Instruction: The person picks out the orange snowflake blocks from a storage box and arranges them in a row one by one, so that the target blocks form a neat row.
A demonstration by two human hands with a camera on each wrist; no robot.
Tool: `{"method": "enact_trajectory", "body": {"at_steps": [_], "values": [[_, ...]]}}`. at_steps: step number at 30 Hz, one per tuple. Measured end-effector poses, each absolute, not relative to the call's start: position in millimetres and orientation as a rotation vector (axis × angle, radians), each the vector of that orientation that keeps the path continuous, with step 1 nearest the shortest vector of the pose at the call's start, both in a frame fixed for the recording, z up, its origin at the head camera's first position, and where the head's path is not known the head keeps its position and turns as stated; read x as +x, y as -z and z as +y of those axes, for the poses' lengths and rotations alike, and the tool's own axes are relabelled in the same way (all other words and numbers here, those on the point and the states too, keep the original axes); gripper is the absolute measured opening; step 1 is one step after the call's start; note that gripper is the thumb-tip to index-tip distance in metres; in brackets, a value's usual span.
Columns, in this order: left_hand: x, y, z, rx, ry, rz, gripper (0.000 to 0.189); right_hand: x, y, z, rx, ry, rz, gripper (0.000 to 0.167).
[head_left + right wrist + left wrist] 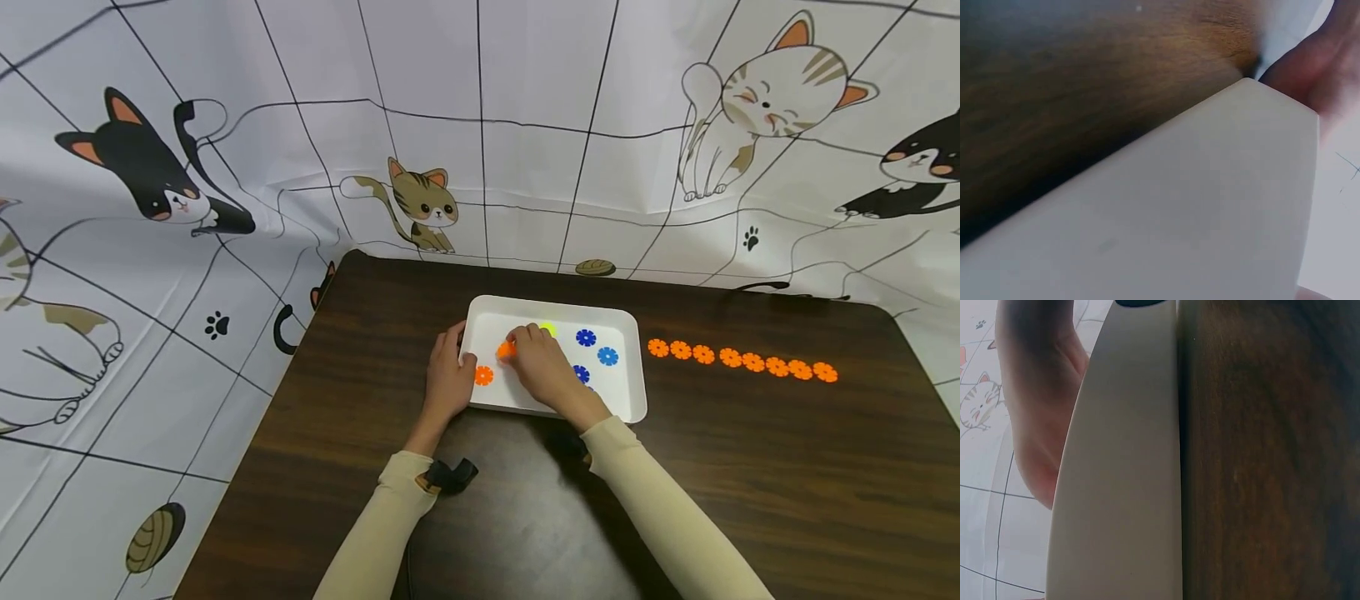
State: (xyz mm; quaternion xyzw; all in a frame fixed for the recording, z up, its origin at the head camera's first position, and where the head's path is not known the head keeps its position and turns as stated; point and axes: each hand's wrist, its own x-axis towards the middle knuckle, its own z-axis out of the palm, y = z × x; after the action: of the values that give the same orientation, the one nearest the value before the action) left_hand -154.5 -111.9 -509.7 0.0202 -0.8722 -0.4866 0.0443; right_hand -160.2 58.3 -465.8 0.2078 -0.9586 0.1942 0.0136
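Note:
A white tray stands on the table with flower-shaped plastic discs in it. My left hand holds the tray's left rim, thumb on the near side and fingers along the outer wall. Inside the tray, my right hand pinches an orange flower-shaped disc at its fingertips. Another orange disc lies close to the left thumb. A yellow disc shows partly behind the right hand. Both wrist views mostly show the tray's outer wall and hide the fingertips.
Right of the tray, several orange discs form a row on the dark wooden table. Dark blue discs and a lighter blue disc lie in the tray's right half. A cat-print curtain hangs behind the table.

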Motion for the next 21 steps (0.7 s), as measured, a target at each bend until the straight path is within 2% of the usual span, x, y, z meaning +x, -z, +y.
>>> {"method": "enact_trajectory", "body": {"at_steps": [21], "values": [[-154,509,-112,0.066,1.507,-2.669,0.055,-138,456,112,0.575,-0.746,-2.902,0.036]]}}
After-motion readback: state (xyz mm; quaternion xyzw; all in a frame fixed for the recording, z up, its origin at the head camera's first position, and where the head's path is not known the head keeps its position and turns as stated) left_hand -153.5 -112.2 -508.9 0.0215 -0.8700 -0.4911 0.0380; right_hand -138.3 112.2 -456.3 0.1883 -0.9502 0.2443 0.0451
